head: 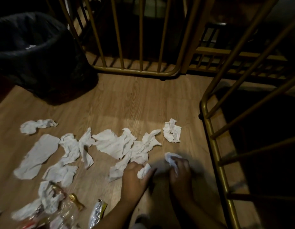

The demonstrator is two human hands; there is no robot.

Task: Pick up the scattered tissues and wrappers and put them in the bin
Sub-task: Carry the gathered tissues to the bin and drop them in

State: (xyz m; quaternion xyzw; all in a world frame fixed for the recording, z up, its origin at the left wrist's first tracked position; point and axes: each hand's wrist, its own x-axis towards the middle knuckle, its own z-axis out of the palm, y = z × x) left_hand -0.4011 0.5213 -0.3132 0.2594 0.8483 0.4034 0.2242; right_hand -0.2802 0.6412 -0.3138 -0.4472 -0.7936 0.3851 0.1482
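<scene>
Several crumpled white tissues (pixel 115 143) lie scattered across the wooden floor, with one separate crumpled tissue (pixel 172 133) at the right. My left hand (pixel 133 176) is closed on a small white tissue (pixel 144 171) near the floor. Just to its right, my right hand (pixel 179 171) grips another small tissue (pixel 170 158). Shiny wrappers (pixel 97 212) and clear plastic wrappers (pixel 66 210) sit at the bottom left. The bin (pixel 36 52), lined with a black bag, stands at the far left.
Gold metal railings (pixel 140 71) close off the far side, and a second gold railing (pixel 214 146) runs along the right. The wooden floor (pixel 127 104) between the bin and the tissues is bare. The lighting is dim.
</scene>
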